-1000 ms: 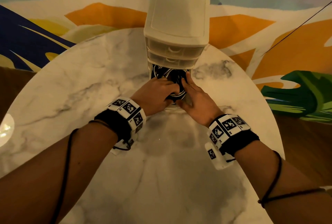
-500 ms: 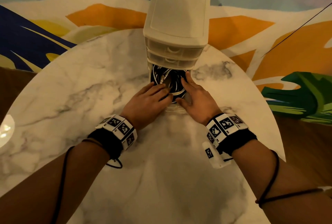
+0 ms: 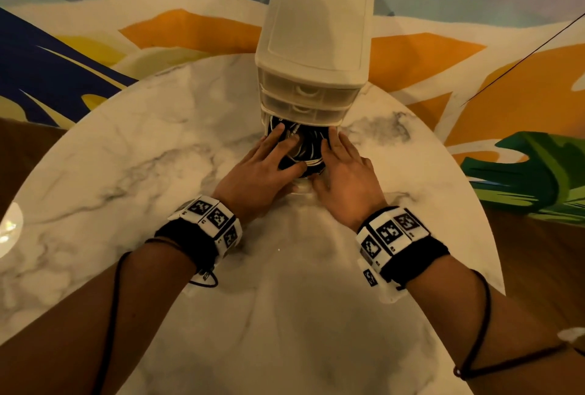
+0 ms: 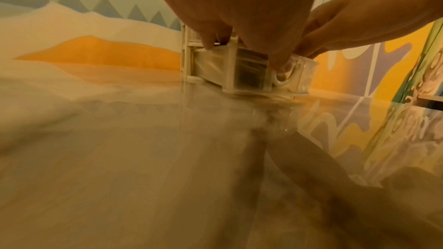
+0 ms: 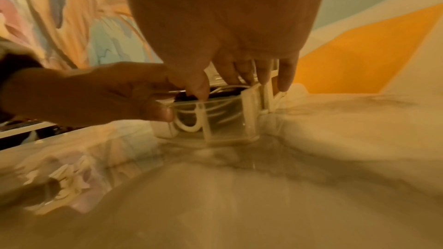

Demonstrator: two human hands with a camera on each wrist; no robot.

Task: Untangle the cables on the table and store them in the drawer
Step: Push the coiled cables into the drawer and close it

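From the head camera, a left hand point(image 3: 264, 170) and right hand point(image 3: 343, 173) lie flat, fingers extended, on black and white cables point(image 3: 305, 146) packed into the pulled-out bottom drawer point(image 3: 300, 188) of a small cream drawer unit point(image 3: 316, 40) at the far side of a marble table point(image 3: 126, 157). Left wrist view — the drawer point(image 4: 246, 71) shows dark cables through its clear wall. Right wrist view — fingers point(image 5: 263, 75) straight over white cables point(image 5: 215, 109), neither hand gripping anything.
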